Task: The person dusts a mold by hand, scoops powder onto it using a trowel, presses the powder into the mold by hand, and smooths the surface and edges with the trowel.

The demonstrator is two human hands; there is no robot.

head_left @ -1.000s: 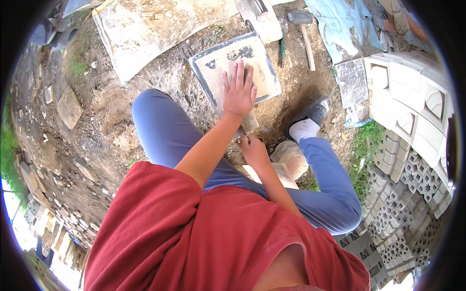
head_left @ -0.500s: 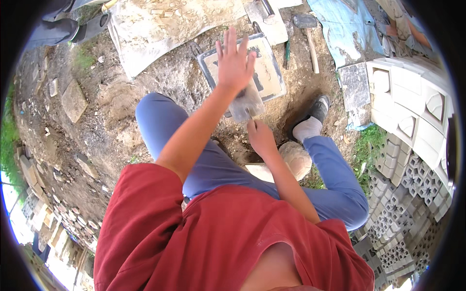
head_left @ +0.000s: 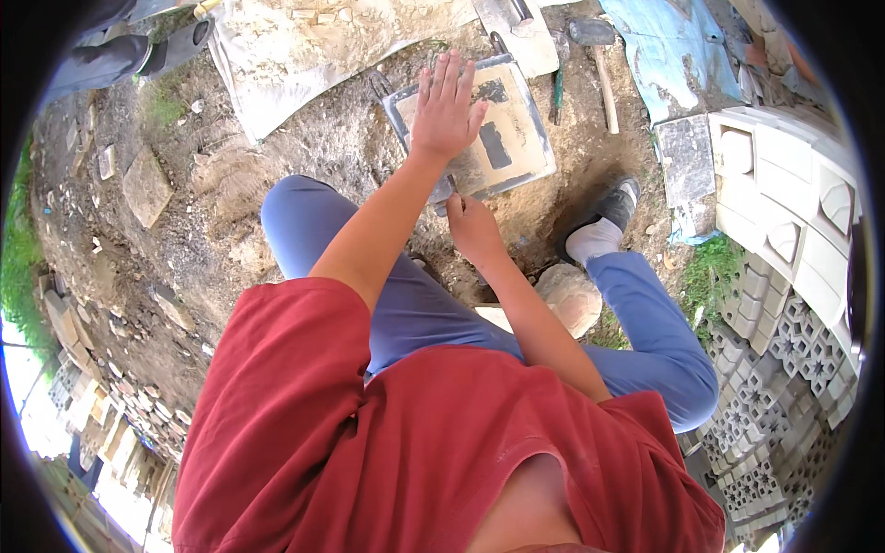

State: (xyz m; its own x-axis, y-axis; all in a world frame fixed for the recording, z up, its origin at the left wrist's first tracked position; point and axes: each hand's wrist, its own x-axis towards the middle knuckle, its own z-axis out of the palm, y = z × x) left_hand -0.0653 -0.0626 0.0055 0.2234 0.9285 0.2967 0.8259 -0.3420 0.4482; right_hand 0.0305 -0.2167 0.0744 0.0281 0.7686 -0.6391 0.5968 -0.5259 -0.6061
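Observation:
On the ground in front of me lies a flat rectangular mould with a dark metal rim. Pale sandy material fills it, with a dark grey patch in the middle. My left hand is stretched out flat, palm down, above the mould's left side; whether it touches is unclear. Closer to me, my right hand is closed around the thin handle of a trowel. Its grey blade, partly hidden by my left wrist, is over the mould's near left corner.
A hammer and a green-handled tool lie beyond the mould. Pale sheeting holds sand at the far left, blue sheeting lies far right. White moulded blocks are stacked at right. A rounded stone sits between my legs.
My right hand and the trowel have moved left and away from me, onto the mould's near left part. My left hand stays outstretched, and more of the dark patch shows.

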